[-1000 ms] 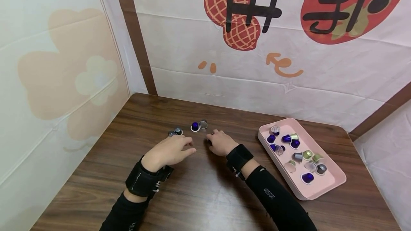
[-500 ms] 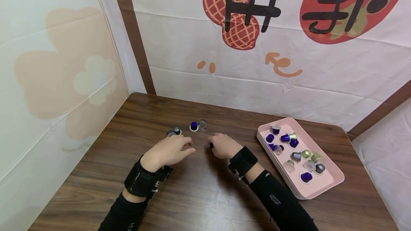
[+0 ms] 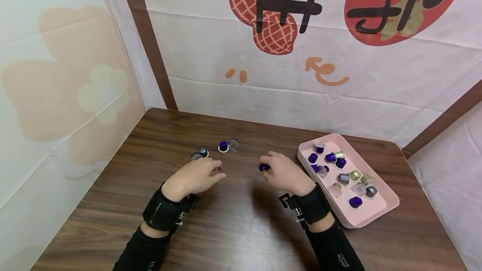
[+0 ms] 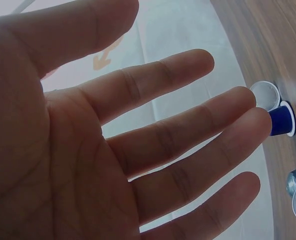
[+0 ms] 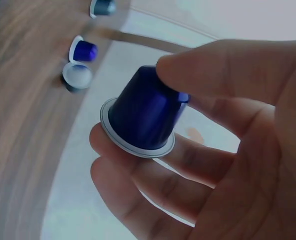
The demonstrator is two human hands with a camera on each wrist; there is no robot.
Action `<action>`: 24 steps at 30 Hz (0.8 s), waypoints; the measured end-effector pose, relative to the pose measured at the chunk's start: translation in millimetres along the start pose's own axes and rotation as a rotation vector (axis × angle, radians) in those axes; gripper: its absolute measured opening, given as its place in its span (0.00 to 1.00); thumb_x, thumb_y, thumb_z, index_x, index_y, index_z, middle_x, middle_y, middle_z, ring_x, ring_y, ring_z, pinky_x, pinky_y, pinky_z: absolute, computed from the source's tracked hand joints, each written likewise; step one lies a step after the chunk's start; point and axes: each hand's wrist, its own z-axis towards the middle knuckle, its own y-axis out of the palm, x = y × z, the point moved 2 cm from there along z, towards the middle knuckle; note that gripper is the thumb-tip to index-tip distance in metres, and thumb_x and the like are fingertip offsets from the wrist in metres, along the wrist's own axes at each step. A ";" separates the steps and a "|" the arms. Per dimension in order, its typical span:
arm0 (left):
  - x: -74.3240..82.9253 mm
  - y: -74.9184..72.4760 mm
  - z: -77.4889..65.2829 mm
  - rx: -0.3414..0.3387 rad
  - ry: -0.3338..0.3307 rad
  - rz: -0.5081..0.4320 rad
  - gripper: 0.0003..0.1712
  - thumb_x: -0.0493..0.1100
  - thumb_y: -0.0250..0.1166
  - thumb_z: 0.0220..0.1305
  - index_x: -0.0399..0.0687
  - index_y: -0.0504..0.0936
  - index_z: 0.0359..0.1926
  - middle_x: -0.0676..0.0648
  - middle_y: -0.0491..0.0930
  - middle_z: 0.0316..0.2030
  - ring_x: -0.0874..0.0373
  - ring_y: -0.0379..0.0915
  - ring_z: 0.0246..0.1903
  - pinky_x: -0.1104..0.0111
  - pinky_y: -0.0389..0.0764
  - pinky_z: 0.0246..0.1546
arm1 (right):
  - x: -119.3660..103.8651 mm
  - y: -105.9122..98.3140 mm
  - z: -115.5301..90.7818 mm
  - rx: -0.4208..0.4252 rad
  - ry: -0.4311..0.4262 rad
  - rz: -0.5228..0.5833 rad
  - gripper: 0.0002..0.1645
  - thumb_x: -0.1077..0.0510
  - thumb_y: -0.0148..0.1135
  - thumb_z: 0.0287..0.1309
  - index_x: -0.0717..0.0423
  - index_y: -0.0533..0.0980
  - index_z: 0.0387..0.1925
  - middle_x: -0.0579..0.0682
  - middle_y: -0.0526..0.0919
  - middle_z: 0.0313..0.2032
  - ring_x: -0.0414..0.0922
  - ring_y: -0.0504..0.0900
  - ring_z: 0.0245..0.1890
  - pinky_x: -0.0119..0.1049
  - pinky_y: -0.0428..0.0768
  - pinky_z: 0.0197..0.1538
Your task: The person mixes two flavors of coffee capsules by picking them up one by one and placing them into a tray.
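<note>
My right hand (image 3: 288, 172) pinches a dark blue coffee capsule (image 5: 145, 110) between thumb and fingers, above the table and left of the pink tray. In the right wrist view the capsule's pale rim rests against the fingers. My left hand (image 3: 196, 179) hovers over the table's left part with relaxed, spread fingers (image 4: 162, 135) and holds nothing. Just beyond it sit several dark and grey capsules (image 3: 203, 152), partly hidden by the hand in the head view. Farther back, a blue capsule (image 3: 223, 146) stands on its rim beside a silver-lidded capsule (image 3: 233, 143).
On the right, a pink tray (image 3: 380, 214) holds several blue, green and grey capsules (image 3: 355, 175) lying at various angles. The wooden table (image 3: 226, 229) meets a printed cloth wall (image 3: 211, 49) at the back and another at the left.
My right hand has lifted the blue capsule from the table and moved right toward the tray. The left hand stays nearly still. The head view has shifted slightly.
</note>
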 end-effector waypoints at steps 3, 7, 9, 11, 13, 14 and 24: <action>-0.1 0.6 0.6 0.007 0.008 0.009 0.13 0.50 0.59 0.67 0.47 0.81 0.43 0.48 0.79 0.39 0.60 0.72 0.33 0.63 0.75 0.35 | 4.0 -8.6 -14.4 0.045 0.007 0.023 0.12 0.63 0.57 0.61 0.54 0.78 0.46 0.48 0.76 0.40 0.38 0.73 0.30 0.34 0.74 0.34; 0.4 1.6 1.6 0.009 0.013 0.016 0.14 0.50 0.59 0.67 0.47 0.81 0.44 0.48 0.80 0.40 0.57 0.75 0.38 0.59 0.76 0.39 | 14.5 -17.8 -35.6 0.089 0.047 0.046 0.14 0.63 0.58 0.61 0.54 0.78 0.49 0.48 0.78 0.42 0.36 0.74 0.31 0.33 0.74 0.35; 0.4 1.8 1.7 0.008 0.009 0.016 0.14 0.50 0.59 0.67 0.46 0.81 0.44 0.47 0.80 0.40 0.56 0.75 0.40 0.59 0.76 0.40 | 20.6 -22.9 -46.4 0.101 0.084 0.065 0.14 0.64 0.58 0.62 0.54 0.78 0.49 0.47 0.78 0.41 0.35 0.74 0.29 0.33 0.73 0.32; 0.3 2.4 1.5 0.006 0.005 0.020 0.14 0.50 0.58 0.67 0.47 0.81 0.44 0.48 0.80 0.40 0.55 0.75 0.41 0.59 0.76 0.40 | 27.0 -28.1 -56.7 0.122 0.111 0.068 0.14 0.64 0.59 0.61 0.53 0.78 0.48 0.47 0.78 0.39 0.35 0.73 0.26 0.32 0.73 0.30; 0.3 2.9 1.1 0.005 0.005 0.024 0.14 0.51 0.58 0.67 0.47 0.81 0.44 0.48 0.80 0.40 0.55 0.75 0.42 0.58 0.76 0.41 | 33.9 -34.1 -67.4 0.150 0.138 0.070 0.13 0.64 0.59 0.60 0.52 0.78 0.47 0.47 0.78 0.37 0.36 0.72 0.23 0.33 0.73 0.29; 0.3 3.1 0.9 0.004 0.005 0.025 0.14 0.51 0.58 0.67 0.47 0.81 0.44 0.48 0.80 0.41 0.55 0.75 0.42 0.58 0.76 0.41 | 37.7 -37.3 -72.8 0.168 0.146 0.070 0.14 0.65 0.60 0.59 0.53 0.79 0.47 0.48 0.79 0.38 0.37 0.74 0.24 0.34 0.74 0.29; 0.9 1.0 0.6 0.000 0.007 0.021 0.15 0.51 0.58 0.68 0.45 0.81 0.44 0.49 0.79 0.38 0.58 0.73 0.36 0.60 0.76 0.38 | 91.5 -62.5 -124.8 0.213 0.337 0.031 0.14 0.62 0.57 0.62 0.61 0.77 0.49 0.56 0.80 0.45 0.45 0.74 0.31 0.37 0.72 0.31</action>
